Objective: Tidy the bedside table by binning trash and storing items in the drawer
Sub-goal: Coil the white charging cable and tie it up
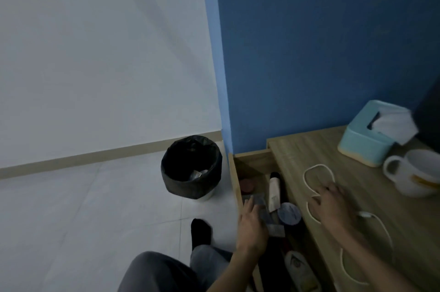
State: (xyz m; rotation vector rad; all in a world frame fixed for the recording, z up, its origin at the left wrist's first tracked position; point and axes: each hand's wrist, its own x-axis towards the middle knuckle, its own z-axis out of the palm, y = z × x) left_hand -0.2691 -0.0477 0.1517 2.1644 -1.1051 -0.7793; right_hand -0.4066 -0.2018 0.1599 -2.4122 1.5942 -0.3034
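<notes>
Dim room, some motion blur on both hands. The bench (371, 196) stands in the corner against the blue wall; its drawer (234, 175) is pulled out along the bench's left edge.

Drawer already holds a round dark-red item, an upright tube (273, 190), a round tin (289, 214) and flat packets (260, 201). A pale bottle lies toward the near end.

Left hand (252, 227) sits low over the packets in the drawer. Fingers spread fairly wide, touching or just above the top packet; contact cannot be confirmed through the blur.

Right hand (331, 203) rests on the bench near its left edge, on top of the white cable (319, 174). Fingers curled and narrow over a loop; whether they actually pinch it cannot be told.

The cable runs in loose loops from mid-bench toward the near edge. Tissue box (364, 141) and mug (414, 172) stand near the far right corner. Bin (191, 168) on the floor, left of the drawer, lined in black, scraps inside.

Risks, as judged:
- The cable is long and loose. Lifted by one loop, the rest likely drags and could catch the mug.
- A trailing end might hang over the drawer rim and be pinched on closing.
- The upright tube looks easily knocked over.
- The crowded drawer leaves little room for a coil.
</notes>
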